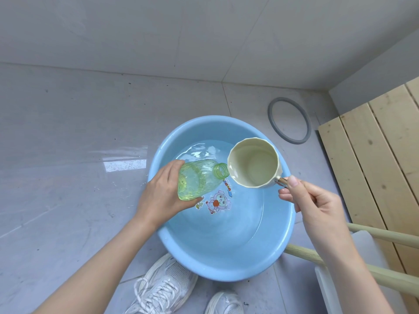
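A light blue plastic basin (226, 266) stands on the tiled floor and holds shallow water, with a cartoon sticker (218, 201) on its bottom. My left hand (163, 196) grips the base of a green transparent bottle (199, 177) lying tilted over the basin, its open neck pointing right. My right hand (313, 200) holds the metal handle of a cream scoop cup (255, 164) with some water in it. The cup's rim is right beside the bottle's mouth.
A grey rubber ring (289, 120) lies on the floor behind the basin. A pale wooden slatted panel (376, 159) stands at the right, with two wooden poles (362, 270) below it. My white sneakers (167, 286) are at the basin's near edge. Grey tiled wall runs behind.
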Demonstrator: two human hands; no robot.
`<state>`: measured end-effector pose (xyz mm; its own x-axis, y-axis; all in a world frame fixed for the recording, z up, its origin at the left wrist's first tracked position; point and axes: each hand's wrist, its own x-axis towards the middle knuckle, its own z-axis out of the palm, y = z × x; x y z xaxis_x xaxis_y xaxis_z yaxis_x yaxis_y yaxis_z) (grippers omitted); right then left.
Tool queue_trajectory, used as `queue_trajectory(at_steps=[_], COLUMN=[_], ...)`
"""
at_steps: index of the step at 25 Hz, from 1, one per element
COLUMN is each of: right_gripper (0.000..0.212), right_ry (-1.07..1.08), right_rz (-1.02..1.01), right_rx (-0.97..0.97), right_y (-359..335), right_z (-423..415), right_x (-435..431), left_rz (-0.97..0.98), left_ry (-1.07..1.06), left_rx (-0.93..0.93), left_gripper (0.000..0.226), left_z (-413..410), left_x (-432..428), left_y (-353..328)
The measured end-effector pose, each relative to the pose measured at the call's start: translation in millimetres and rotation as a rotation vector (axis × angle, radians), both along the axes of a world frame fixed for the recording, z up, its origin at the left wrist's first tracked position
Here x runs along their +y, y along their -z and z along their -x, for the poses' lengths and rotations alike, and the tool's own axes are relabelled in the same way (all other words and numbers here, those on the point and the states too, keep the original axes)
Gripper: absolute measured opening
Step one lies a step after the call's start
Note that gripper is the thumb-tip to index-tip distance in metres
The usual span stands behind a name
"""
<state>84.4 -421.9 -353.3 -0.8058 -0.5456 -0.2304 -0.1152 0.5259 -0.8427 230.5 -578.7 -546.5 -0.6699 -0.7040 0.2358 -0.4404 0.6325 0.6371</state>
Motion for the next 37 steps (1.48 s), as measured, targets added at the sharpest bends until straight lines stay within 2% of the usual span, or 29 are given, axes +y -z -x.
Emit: queue_trajectory(at_steps=[37], right_gripper=[0.019], right_ry=[-0.062], right_rz=[0.028], right_rx=[0.107], right_y=[-5.4], right_z=[-1.2], right_x=[-4.5], left_rz=[-0.022], left_ry=[-0.007], left_rx=[0.030], left_gripper=[0.089], left_z=[0.8], left_x=[0.1], left_y=[0.8])
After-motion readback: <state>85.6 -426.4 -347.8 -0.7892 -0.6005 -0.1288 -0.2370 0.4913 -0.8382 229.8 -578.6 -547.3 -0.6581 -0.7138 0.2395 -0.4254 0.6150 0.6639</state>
